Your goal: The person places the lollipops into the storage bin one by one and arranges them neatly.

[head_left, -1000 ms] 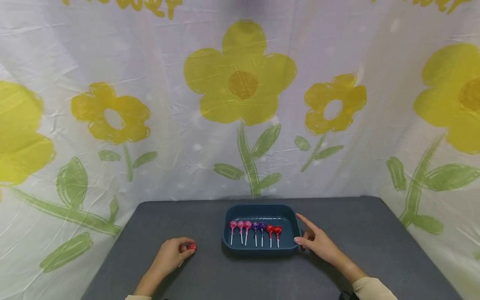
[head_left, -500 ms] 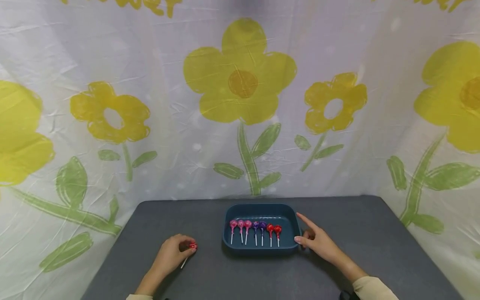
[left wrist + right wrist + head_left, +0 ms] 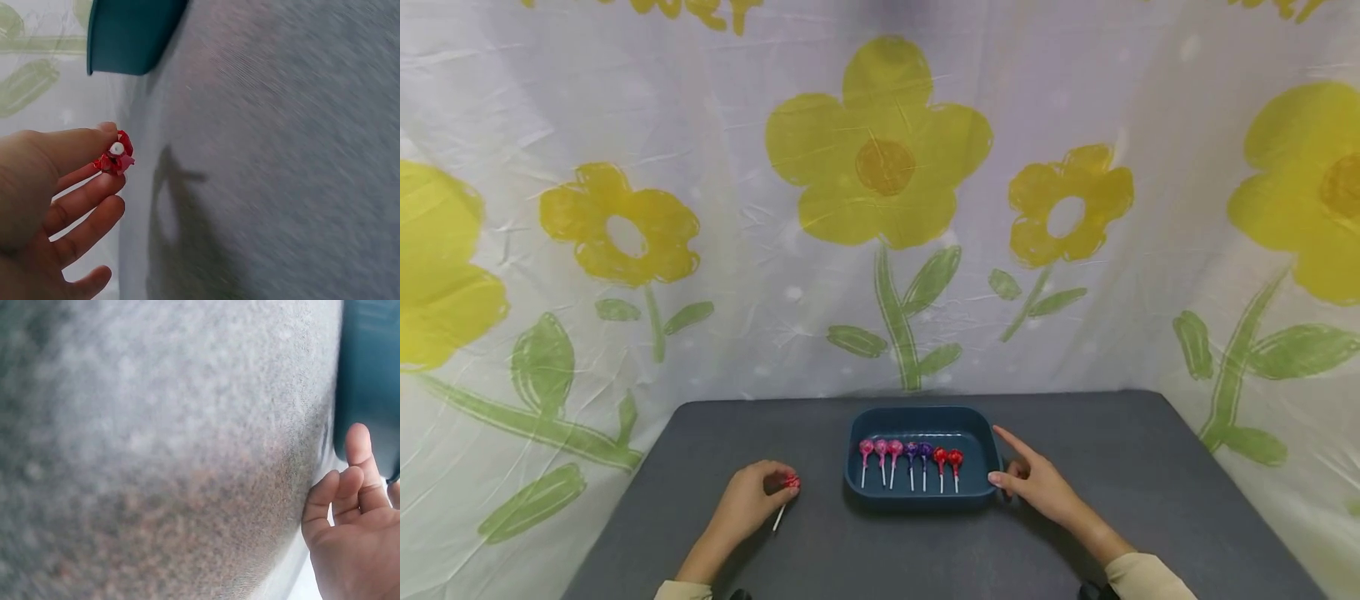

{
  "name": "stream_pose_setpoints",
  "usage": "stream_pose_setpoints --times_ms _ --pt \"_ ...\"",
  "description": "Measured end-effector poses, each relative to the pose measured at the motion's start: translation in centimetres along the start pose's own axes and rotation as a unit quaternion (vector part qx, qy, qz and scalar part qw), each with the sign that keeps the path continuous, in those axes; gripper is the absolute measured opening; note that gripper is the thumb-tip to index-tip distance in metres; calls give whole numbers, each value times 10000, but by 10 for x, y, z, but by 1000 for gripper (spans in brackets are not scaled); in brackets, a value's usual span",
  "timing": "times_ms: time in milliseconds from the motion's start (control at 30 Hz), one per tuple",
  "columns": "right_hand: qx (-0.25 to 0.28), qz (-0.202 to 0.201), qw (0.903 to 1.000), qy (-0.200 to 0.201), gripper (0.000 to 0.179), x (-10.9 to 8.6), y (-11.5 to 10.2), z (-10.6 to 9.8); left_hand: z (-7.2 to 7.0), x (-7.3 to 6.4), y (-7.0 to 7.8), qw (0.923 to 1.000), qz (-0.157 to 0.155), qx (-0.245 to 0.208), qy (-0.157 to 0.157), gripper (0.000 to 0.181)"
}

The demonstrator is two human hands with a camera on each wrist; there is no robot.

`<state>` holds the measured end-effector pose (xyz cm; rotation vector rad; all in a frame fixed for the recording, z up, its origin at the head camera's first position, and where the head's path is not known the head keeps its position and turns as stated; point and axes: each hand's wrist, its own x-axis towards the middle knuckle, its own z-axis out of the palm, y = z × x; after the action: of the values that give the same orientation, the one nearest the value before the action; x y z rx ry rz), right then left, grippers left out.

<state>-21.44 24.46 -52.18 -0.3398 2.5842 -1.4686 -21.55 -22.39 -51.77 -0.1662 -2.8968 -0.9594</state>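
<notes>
A red lollipop (image 3: 117,150) is pinched at its candy end between the thumb and fingers of my left hand (image 3: 748,500). In the head view its white stick points down toward the person, above the dark table left of the tray. My right hand (image 3: 1041,492) holds the right end of the dark blue tray (image 3: 917,502), thumb at the front corner of the rim and index finger stretched along the outer side. Inside the tray lies a row of lollipops: pink ones (image 3: 881,448) at left, purple ones (image 3: 912,451) in the middle, red ones (image 3: 955,458) at right.
The dark grey table (image 3: 820,558) carries the tray near its far edge. A pale curtain (image 3: 737,250) printed with yellow flowers hangs behind and at the sides.
My left hand has lifted a little and moved slightly right and away from the person with the red lollipop, whose stick now shows more. The right hand and tray have stayed put.
</notes>
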Motion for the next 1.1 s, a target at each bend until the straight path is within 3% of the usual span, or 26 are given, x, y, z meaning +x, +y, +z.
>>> stream_pose_setpoints --times_ms 367,667,1100 --pt "-29 62 10000 9 79 -1 0 -2 -3 15 31 9981 514 -142 298 17" --pt "-96 14 9999 32 80 -1 -1 -2 3 25 54 9935 876 -426 595 19" --pt "-212 55 9996 184 77 -1 1 0 21 43 87 9889 1247 -682 442 19"
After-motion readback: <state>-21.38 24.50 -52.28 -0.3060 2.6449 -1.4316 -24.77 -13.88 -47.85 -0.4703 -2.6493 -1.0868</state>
